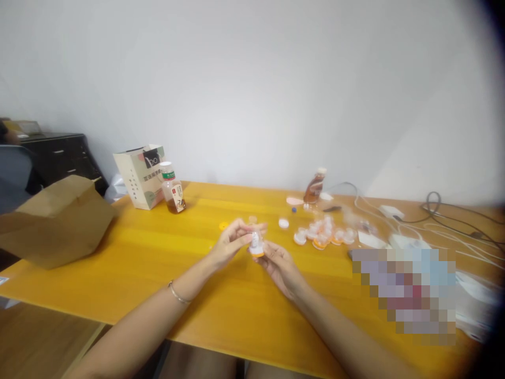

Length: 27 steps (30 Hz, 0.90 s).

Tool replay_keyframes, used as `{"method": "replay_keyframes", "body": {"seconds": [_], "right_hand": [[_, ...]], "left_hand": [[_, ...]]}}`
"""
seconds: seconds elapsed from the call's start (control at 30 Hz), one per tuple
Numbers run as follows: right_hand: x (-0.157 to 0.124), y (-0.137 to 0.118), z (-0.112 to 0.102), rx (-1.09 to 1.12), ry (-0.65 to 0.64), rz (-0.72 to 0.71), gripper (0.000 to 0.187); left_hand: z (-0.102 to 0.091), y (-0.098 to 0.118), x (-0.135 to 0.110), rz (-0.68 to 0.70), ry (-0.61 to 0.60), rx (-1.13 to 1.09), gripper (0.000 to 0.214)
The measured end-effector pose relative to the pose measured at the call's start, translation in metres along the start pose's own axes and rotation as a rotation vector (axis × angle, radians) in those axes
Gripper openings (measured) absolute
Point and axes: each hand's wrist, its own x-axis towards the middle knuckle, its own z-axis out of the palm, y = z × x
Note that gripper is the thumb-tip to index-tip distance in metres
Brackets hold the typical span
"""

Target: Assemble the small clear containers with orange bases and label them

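Observation:
Above the middle of the table, both hands hold a small clear-domed container (256,245) with a white and orange base. My left hand (231,245) pinches the dome from the upper left, its fingers closed. The fingers of my right hand (282,265) close on the base from the right. Behind my left fingers, a small pale clear piece (252,220) partly shows. A yellow piece (224,226) lies just past the left hand, and a white round cap (283,223) sits beyond the right. Blur hides the container's finer details.
To the right lie several similar domed containers (321,232). A brown bottle (314,185) and white cables (453,234) are farther back. At the left stand a labelled bottle (172,189), a paper gift bag (139,179) and an open brown bag (59,221). A pixelated area covers the right front.

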Motion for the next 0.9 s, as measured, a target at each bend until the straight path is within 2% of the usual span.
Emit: {"method": "replay_keyframes", "body": {"seconds": [0.13, 0.33, 0.53, 0.73, 0.9], "right_hand": [[0.000, 0.002, -0.002, 0.027, -0.002, 0.039, 0.019], [-0.001, 0.002, -0.005, 0.084, -0.042, 0.070, 0.017], [0.000, 0.000, -0.004, 0.060, -0.013, 0.035, 0.020], [0.002, 0.002, -0.007, 0.025, 0.002, 0.045, 0.018], [0.003, 0.004, -0.009, 0.034, -0.017, 0.078, 0.020]], "left_hand": [[0.000, -0.004, 0.001, 0.020, 0.123, 0.107, 0.024], [0.001, 0.002, -0.001, -0.048, -0.003, -0.027, 0.024], [-0.005, 0.000, 0.001, 0.008, 0.124, 0.156, 0.023], [-0.009, 0.011, 0.001, -0.057, -0.029, 0.208, 0.033], [-0.006, 0.014, 0.001, -0.046, -0.036, 0.413, 0.031]]}}
